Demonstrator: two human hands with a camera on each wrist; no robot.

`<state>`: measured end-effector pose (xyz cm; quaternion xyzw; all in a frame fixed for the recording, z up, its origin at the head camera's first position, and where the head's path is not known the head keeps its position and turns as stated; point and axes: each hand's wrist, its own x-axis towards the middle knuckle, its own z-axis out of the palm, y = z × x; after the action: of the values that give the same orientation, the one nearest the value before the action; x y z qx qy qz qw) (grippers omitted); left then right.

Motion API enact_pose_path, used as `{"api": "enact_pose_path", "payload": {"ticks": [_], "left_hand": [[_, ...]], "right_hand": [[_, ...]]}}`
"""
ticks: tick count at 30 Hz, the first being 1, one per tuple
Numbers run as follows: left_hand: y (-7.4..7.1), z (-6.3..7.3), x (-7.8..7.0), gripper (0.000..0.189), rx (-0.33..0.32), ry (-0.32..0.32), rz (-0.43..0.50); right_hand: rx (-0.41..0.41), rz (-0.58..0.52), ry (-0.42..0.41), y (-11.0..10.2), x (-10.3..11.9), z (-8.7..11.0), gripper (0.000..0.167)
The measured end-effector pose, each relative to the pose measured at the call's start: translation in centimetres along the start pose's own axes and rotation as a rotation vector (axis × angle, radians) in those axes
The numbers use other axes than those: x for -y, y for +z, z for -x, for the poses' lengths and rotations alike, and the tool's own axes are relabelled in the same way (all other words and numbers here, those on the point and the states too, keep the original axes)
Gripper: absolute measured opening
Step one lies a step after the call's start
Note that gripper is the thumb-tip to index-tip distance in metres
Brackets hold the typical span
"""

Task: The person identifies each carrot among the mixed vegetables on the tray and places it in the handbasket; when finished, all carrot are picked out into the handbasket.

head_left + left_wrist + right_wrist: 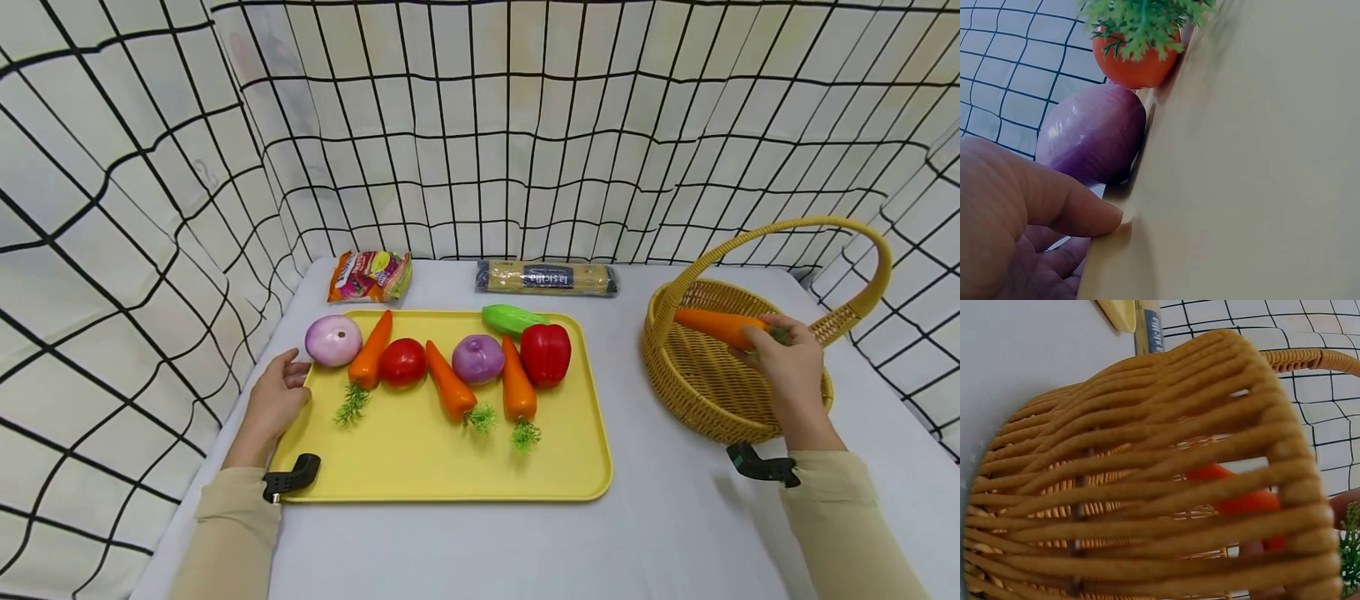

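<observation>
- Within the mouth of the wicker basket [693, 396], the held carrot [712, 324] points its tip toward the left rim; whether it touches the weave cannot be told.
- The right hand [789, 360] has its grip on that carrot, pinching it near the leafy end.
- The left hand [276, 398] grips the left edge of the yellow tray [442, 467], thumb on top, fingers below.
- Across the tray, left to right: pale onion [333, 340], left carrot [368, 357], tomato [403, 363], middle carrot [447, 383], purple onion [477, 358], right carrot [517, 385] and red pepper [546, 355]; the green cucumber [512, 318] lies behind the last two.
- Beyond the tray, an orange packet [370, 277] and a long clear pack [547, 278] lie on the white bench [450, 550].
- A black-lined white sheet [465, 158] hangs behind.
</observation>
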<state>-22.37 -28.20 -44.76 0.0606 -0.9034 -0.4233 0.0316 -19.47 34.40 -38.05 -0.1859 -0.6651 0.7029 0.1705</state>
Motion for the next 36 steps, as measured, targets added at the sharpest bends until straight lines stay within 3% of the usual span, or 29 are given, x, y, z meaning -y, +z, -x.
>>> {"api": "enact_pose_path", "payload": {"ticks": [9,16,19,24,29,36], "left_hand": [[0.0,0.1,0.0,0.073,0.004,0.008,-0.007],[0.0,0.0,0.1,0.073,0.003,0.007,-0.001],[0.0,0.0,0.2,0.073,0.002,0.009,-0.004],[0.0,0.0,0.3,0.073,0.001,0.013,-0.008],[0.0,0.0,0.3,0.073,0.004,0.018,-0.017],[0.0,0.1,0.1,0.074,0.025,0.027,0.005]], "right_hand": [[0.086,0.137,0.086,0.1,-1.0,-1.0,0.031],[0.149,0.162,0.124,-0.8,-1.3,-1.9,0.032],[0.196,0.316,0.095,-1.2,-1.4,-2.2,0.038],[0.307,0.592,0.074,-2.1,-1.5,-2.5,0.064],[0.375,0.742,0.085,-3.3,-1.8,-3.0,0.072],[0.418,0.836,0.071,-4.3,-2.3,-3.6,0.076]]}}
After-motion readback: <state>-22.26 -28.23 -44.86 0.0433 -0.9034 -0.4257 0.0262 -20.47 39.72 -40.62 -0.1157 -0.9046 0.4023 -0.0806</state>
